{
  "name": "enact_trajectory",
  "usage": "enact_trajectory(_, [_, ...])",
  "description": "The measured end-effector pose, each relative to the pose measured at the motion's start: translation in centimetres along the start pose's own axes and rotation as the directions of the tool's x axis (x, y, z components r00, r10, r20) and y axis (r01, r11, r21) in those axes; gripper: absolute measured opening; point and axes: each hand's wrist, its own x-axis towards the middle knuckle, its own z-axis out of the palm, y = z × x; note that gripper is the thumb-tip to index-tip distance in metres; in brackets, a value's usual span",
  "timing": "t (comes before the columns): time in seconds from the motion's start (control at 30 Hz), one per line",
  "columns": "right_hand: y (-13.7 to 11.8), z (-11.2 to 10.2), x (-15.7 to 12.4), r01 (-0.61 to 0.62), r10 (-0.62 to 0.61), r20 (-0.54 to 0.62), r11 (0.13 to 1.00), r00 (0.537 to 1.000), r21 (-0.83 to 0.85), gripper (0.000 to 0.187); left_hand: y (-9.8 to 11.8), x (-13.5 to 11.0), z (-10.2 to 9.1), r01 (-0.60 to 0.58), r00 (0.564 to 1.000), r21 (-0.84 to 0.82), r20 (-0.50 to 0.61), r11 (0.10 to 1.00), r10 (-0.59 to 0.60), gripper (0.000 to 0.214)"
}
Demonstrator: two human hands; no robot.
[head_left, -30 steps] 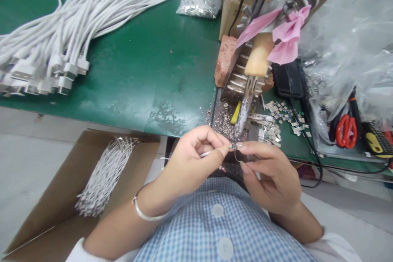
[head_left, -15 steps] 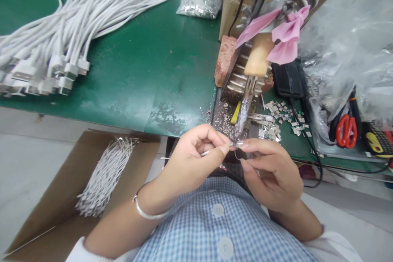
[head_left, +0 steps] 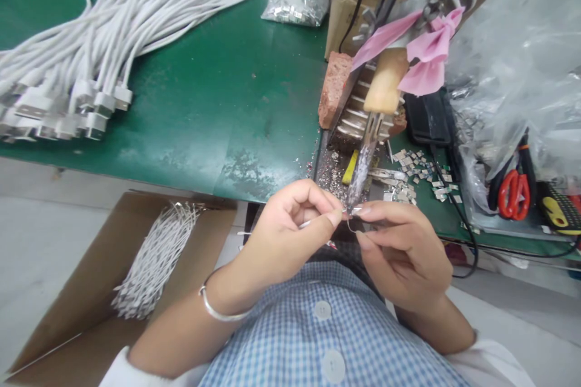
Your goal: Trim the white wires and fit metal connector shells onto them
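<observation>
My left hand pinches a white cable between thumb and fingers, its stripped end pointing at the tip of a soldering iron. The iron is fixed in place, tip downward, with a wooden handle and a pink ribbon. Opposite, my right hand holds a thin curved solder wire between thumb and finger. Its index fingertip is at a small metal connector right under the iron's tip. Fingertips partly hide the spot where cable and connector meet.
White USB cables are piled at the left of the green table. More cables lie in a cardboard box below. Loose connectors, a brick, red-handled pliers and plastic bags surround the iron.
Both hands keep their pinch under the iron's tip, with only slight finger shifts. The whole view has shifted a little.
</observation>
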Motion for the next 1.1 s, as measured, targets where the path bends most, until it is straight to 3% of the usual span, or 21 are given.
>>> enact_trajectory(0.4, [-0.15, -0.03, -0.06, -0.018, 0.018, -0.006, 1.000, 1.000, -0.003, 0.019, 0.08, -0.10, -0.01, 0.012, 1.000, 0.005, -0.010, 1.000, -0.012, 0.013])
enact_trajectory(0.6, [-0.15, 0.03, -0.37, -0.057, 0.054, 0.054, 0.996, 0.997, 0.063, 0.022, -0.22, -0.60, -0.15, 0.014, 1.000, 0.012, -0.021, 1.000, -0.014, 0.014])
enact_trajectory(1.1, [-0.15, -0.01, -0.27, -0.100, 0.100, 0.012, 0.992, 0.995, 0.083, 0.020, 0.01, -0.29, 0.11, -0.007, 1.000, -0.045, 0.030, 0.999, 0.008, 0.016])
